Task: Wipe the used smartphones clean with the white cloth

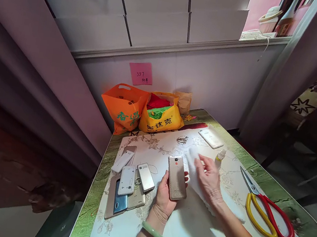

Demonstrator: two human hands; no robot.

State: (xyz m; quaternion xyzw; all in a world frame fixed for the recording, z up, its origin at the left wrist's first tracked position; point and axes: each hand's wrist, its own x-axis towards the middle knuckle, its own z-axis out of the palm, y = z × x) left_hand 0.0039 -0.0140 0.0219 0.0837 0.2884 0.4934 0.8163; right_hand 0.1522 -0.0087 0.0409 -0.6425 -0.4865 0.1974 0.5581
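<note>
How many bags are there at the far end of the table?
3. An orange bag stands at the left, a yellow bag is beside it on its right, and a brown paper bag is behind the yellow one. Others may be hidden behind them.

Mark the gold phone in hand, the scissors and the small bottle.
gold phone [177,177], head view, middle of its textured back.
scissors [252,190], head view, at the pivot where the blades meet the handles.
small bottle [220,156], head view, on its body below the cap.
</note>
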